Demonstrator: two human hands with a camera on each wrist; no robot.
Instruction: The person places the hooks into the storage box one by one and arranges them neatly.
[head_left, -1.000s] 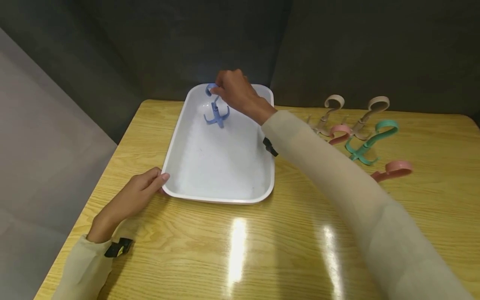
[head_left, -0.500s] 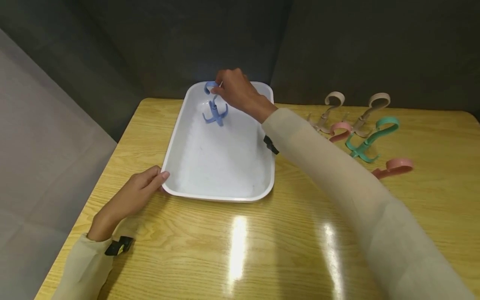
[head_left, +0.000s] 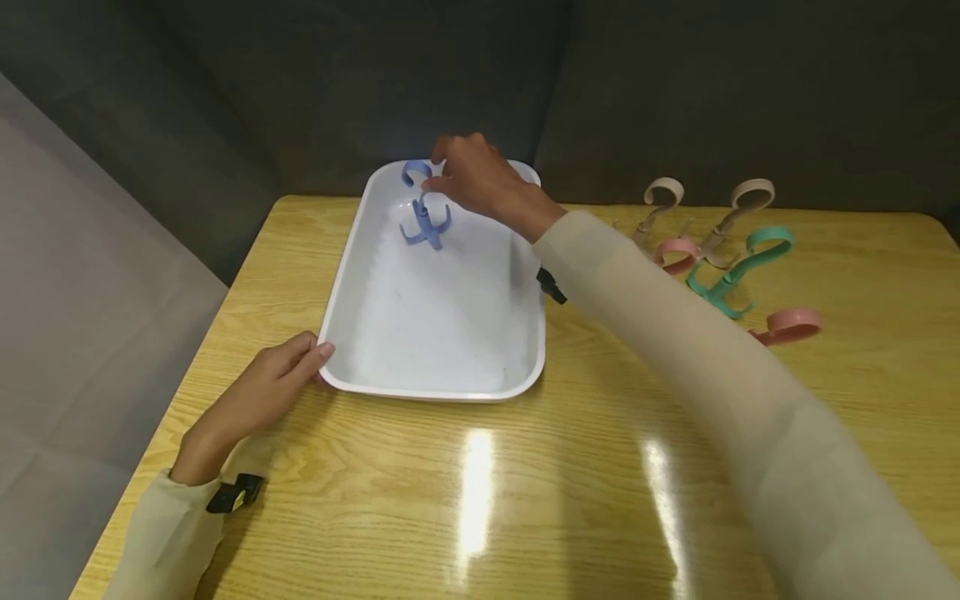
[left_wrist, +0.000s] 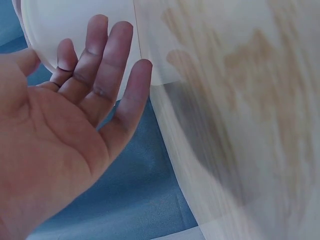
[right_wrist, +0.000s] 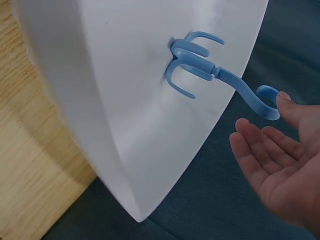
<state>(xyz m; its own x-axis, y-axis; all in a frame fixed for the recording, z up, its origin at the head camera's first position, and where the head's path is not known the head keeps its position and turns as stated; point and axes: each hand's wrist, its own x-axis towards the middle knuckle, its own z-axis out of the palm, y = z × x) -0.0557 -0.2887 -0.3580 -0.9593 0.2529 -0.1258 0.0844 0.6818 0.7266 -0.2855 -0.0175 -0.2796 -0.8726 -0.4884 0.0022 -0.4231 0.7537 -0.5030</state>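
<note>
Wooden table [head_left: 360, 500] underneath, left hand [head_left: 273, 383] pinches white tray [head_left: 450, 333] — right hand [head_left: 480, 177] (fingers apart) beside blue hook [right_wrist: 198, 63].

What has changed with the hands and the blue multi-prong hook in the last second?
The right hand has loosened from the curled top of the blue multi-prong hook and shifted slightly right of it; whether the thumb still touches is unclear. The hook stands in the white tray as before, and the left hand stays at its near left corner.

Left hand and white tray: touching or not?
Touching. Head view shows it: the left hand has its thumb over the rim of the white tray at the near-left corner.
</note>
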